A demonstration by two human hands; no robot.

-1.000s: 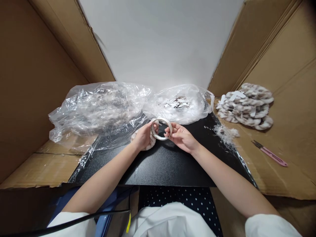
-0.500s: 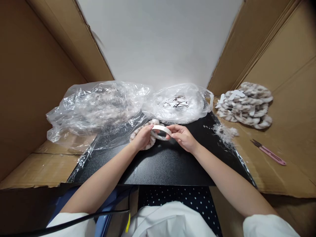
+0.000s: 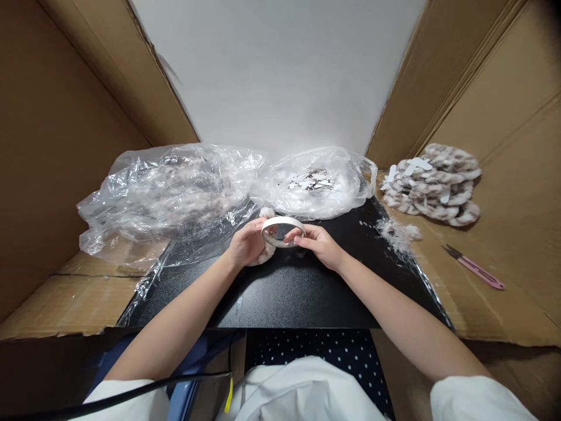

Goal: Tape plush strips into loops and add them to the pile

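Observation:
A white ring-shaped roll (image 3: 284, 221), looking like tape, is held up over the middle of the black tabletop (image 3: 280, 298). My left hand (image 3: 246, 242) grips its left side, the fingers partly hidden behind it. On the opposite side my right hand (image 3: 322, 244) pinches the rim, with fingertips showing through the ring's opening. A fluffy beige and white piece (image 3: 266, 255) lies below and behind my left hand, largely covered by it; whether that hand touches it I cannot tell.
Behind are a clear bag of fluffy material (image 3: 175, 193) and a bag of white scraps (image 3: 315, 184). At right sit fluffy coils (image 3: 438, 187), loose fluff (image 3: 400, 235) and pink snips (image 3: 480, 273). Cardboard walls (image 3: 504, 105) stand on both sides.
The roll has turned so its opening shows wider, and it has shifted slightly left and up. My left hand has moved a little left, covering more of the fluffy piece.

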